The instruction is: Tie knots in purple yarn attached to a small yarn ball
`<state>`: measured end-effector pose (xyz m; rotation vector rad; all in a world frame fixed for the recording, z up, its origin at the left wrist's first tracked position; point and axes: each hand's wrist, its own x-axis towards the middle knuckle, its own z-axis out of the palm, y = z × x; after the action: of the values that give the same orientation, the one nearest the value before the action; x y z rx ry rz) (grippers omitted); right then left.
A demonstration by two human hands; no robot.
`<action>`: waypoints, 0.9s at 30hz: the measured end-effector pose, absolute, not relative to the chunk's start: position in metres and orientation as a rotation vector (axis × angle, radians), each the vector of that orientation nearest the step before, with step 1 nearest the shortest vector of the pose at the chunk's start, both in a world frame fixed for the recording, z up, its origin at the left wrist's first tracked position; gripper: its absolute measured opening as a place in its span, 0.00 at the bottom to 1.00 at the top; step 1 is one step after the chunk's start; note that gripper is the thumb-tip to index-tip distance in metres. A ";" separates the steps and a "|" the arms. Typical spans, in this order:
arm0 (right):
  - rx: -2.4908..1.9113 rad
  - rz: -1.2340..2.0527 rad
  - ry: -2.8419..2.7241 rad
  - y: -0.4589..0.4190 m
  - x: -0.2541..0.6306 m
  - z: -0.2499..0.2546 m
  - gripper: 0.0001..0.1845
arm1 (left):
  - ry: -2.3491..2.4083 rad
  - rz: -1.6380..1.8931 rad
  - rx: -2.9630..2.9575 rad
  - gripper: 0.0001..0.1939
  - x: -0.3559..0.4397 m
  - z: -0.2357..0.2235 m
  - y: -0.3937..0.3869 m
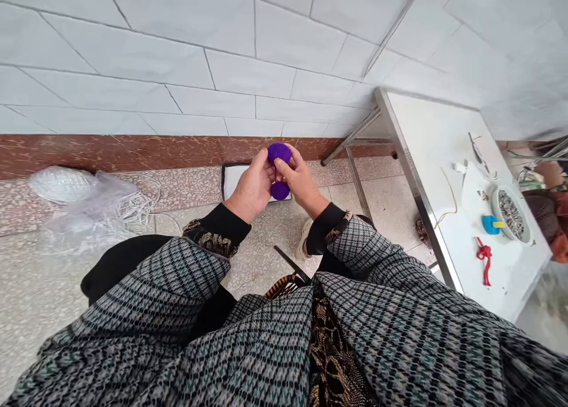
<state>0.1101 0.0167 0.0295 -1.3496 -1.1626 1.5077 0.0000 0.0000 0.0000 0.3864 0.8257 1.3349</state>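
Yarn [280, 190], purple, near the worktop [430, 135], is pinched by left hand [252, 189] and right hand [303, 182], apparently keeping strands bundled.

Bright purple yarn [279, 191] shows against a white rectangle with a black border [234, 180]. Taking the yarn as landmark: behind it, a red-brown marbled baseboard [186, 151] under white tiles [231, 16] with grey lines; left of it, white cord [64, 184]; nearer the viewer, sleeves [164, 283] in grey, black and teal check; right of it, a white tabletop [426, 141] bearing blue, yellow and red items.
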 end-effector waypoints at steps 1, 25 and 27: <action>-1.346 1.441 -1.086 0.014 0.105 0.022 0.27 | 0.843 1.378 0.411 0.23 0.001 -0.004 0.000; -1.030 1.807 -0.878 0.008 0.138 0.066 0.26 | 0.910 1.283 0.990 0.25 -0.042 0.007 -0.049; -1.055 1.860 -0.886 0.007 0.142 0.065 0.25 | 0.869 1.296 0.975 0.23 -0.044 0.006 -0.049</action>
<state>0.1420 0.0069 0.0652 -1.0553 -0.8861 1.8603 -0.0440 -0.0491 0.0060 0.9750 0.8695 1.2961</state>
